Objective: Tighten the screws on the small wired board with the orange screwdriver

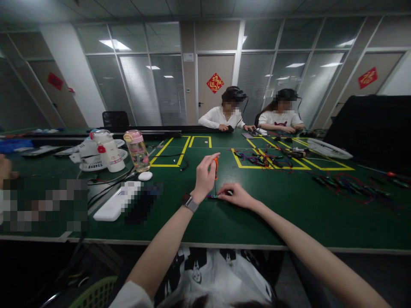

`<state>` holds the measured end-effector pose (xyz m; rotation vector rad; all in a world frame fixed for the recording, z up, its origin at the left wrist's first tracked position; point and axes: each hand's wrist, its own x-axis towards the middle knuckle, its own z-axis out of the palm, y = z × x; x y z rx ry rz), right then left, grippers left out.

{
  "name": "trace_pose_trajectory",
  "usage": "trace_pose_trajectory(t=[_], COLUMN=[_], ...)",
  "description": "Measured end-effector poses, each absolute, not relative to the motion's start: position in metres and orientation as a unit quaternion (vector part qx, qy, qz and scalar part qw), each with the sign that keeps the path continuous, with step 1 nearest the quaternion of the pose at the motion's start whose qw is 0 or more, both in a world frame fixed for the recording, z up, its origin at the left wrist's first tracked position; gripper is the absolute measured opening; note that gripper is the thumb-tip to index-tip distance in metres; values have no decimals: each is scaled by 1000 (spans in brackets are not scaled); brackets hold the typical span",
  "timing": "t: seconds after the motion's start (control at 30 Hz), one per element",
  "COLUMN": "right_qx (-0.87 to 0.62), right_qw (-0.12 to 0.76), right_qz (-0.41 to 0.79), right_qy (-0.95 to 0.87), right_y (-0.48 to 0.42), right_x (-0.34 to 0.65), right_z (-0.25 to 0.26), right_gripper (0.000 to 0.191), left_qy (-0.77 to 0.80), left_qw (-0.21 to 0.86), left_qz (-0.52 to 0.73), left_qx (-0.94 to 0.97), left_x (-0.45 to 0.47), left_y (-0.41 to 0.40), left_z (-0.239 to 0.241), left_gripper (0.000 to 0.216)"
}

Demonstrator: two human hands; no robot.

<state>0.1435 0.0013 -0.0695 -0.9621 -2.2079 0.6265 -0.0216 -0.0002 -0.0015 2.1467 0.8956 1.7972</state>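
An orange-handled screwdriver [216,167] stands upright over the green table, its thin shaft pointing down. My left hand [205,176], with a watch on the wrist, is wrapped round the handle. Under the tip lies a small circuit board [212,196], partly hidden by my fingers. My right hand [236,195] rests low on the table, fingers pinched at the board's right end.
Tangled wired boards [265,158] lie on yellow tape at the right, with more wired boards [349,186] nearer. To my left are a white power bank [117,203], a pink-lidded bottle [137,152] and a white kettle-shaped bottle [111,154]. Two people sit opposite.
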Motion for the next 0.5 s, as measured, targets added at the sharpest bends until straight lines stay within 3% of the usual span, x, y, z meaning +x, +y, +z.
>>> trace_pose_trajectory(t=[0.33, 0.5], right_qx=[-372, -369], right_qw=[322, 330], right_qz=[238, 244], right_qy=[-837, -834], right_y=[5, 5], right_x=[145, 146], right_z=[-71, -72], right_gripper=[19, 18], left_qy=[340, 308], left_qw=[24, 65], left_qz=[605, 606], left_qx=[719, 731], left_x=[-21, -21], left_y=[2, 4], left_z=[-1, -2], left_gripper=[20, 29])
